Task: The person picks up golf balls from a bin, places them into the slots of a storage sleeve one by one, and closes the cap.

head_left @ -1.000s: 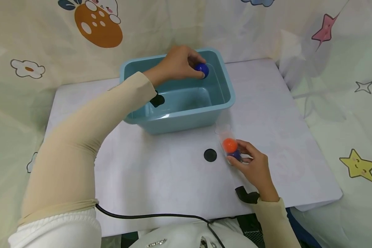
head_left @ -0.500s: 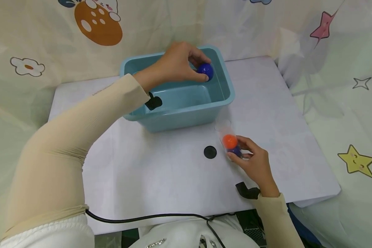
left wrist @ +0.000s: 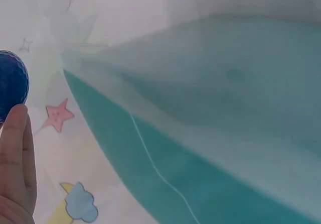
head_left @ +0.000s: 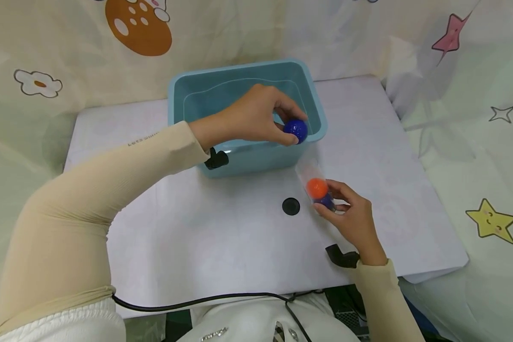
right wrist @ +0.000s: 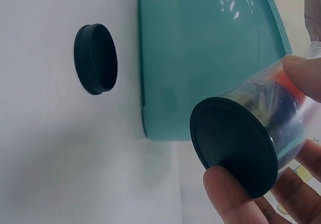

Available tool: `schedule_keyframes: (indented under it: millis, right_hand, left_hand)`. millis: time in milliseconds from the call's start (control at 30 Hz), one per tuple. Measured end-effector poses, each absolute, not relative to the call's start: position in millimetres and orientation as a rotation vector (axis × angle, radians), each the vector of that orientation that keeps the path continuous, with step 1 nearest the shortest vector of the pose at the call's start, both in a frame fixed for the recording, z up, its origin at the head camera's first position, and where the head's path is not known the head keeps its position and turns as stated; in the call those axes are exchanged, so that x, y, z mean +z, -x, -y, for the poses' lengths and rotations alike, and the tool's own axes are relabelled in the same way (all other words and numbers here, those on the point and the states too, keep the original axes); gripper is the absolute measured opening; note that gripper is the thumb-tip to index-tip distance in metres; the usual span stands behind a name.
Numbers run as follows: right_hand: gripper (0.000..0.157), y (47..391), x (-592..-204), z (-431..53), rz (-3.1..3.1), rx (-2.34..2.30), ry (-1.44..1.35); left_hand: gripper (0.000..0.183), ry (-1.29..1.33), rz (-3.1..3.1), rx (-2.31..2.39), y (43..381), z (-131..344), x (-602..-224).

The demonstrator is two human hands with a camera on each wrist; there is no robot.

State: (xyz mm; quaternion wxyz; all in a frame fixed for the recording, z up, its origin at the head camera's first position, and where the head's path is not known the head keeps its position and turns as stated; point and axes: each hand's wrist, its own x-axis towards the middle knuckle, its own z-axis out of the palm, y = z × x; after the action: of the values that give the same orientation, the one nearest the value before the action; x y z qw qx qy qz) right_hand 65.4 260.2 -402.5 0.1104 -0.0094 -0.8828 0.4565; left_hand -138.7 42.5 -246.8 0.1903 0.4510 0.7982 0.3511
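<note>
My left hand (head_left: 261,116) pinches a dimpled blue golf ball (head_left: 296,131) between thumb and fingers, over the near right rim of a teal plastic tub (head_left: 248,159). The left wrist view catches the same golf ball (left wrist: 11,86) at its left edge. With my right hand (head_left: 352,216) I grip a clear plastic tube (head_left: 305,167), tilted with its uncapped end toward the tub. Inside it are an orange ball (head_left: 317,188) and a dark blue ball (head_left: 326,201). A black cap (right wrist: 235,146) closes the tube's lower end, one fingertip against it.
A loose round black cap (head_left: 291,206) lies on the white table (head_left: 222,237), left of the tube. A black cable (head_left: 196,303) runs along the front edge. Printed cloth (head_left: 337,38) hangs behind the table and at both sides.
My left hand has brought the blue golf ball from inside the tub toward me and slightly right, closer to the tube's mouth. The right hand keeps its hold on the tube, nearly still.
</note>
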Motion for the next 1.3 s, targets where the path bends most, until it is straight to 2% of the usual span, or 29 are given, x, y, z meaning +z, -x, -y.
schedule_keyframes:
  millis: [433,900,1300]
  right_hand:
    - [0.059,-61.5,-390.3,-258.0,2.586,1.291,-0.027]
    - [0.058,-63.4,-386.2,-253.6,2.582,1.303,-0.054]
    - [0.056,-65.8,-401.8,-248.7,2.590,1.384,-0.011]
  left_hand:
    - [0.038,-1.325,-2.100,0.931,114.9,-49.9,-262.8]
    - [0.037,-1.321,-2.065,1.006,108.2,-48.4,-270.6]
    - [0.035,-1.203,-2.047,1.357,102.0,-23.8,-266.6]
